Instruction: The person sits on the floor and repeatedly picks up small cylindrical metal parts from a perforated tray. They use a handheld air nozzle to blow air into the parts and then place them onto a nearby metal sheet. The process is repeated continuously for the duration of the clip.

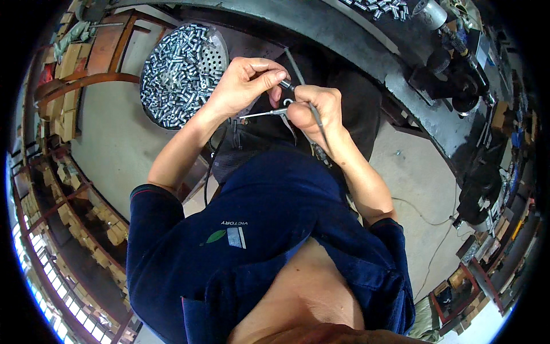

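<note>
Between the thumb and fingers of my left hand (247,86) is a small dark metal cylinder (287,85). My right hand (318,110) is closed close beside it, its fingertips near the cylinder's other end. A long thin grey metal rod (295,67) slants through my right hand, its upper end pointing away from me. Just below and left of that hand is an air blow gun (277,112) with a thin nozzle and a hook; whether my fingers also hold it I cannot tell. Left of my left hand stands a round perforated metal tray (215,56) heaped with short shiny metal sleeves (175,74).
A dark metal bench (366,54) runs across the far side, with more sleeves (381,8) on it. Greasy machinery (458,86) stands at the right. Brown wooden furniture (109,49) is at the far left. A black hose (211,166) hangs beside my left forearm.
</note>
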The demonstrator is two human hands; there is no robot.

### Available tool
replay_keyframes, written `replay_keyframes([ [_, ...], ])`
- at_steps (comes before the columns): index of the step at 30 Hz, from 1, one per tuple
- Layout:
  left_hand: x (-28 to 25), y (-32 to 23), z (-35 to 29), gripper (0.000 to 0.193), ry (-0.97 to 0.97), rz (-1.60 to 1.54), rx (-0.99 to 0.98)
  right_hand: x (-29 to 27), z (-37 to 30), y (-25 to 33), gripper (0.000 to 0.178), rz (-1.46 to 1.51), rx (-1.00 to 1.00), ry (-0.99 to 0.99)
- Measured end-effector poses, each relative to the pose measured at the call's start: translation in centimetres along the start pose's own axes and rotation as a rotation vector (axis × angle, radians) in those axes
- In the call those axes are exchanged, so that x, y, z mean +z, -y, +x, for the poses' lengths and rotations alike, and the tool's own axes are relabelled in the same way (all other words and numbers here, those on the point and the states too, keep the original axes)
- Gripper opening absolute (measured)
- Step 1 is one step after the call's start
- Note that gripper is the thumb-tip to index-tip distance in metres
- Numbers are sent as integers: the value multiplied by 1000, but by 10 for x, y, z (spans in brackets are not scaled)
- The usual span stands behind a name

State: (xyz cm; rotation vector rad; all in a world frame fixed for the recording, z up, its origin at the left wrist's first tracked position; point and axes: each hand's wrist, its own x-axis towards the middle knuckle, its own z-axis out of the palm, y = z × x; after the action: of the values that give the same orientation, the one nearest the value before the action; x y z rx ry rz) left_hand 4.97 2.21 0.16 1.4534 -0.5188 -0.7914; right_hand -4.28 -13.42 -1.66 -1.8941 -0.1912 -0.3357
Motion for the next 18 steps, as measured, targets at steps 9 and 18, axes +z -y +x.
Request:
replay_keyframes([
  [9,-3,-1,5,19,94,49,40,-2,0,-6,20,106,55,-3],
  [18,-23,6,10,14,-77,267,86,-8,-5,-11,26,310,268,-34],
])
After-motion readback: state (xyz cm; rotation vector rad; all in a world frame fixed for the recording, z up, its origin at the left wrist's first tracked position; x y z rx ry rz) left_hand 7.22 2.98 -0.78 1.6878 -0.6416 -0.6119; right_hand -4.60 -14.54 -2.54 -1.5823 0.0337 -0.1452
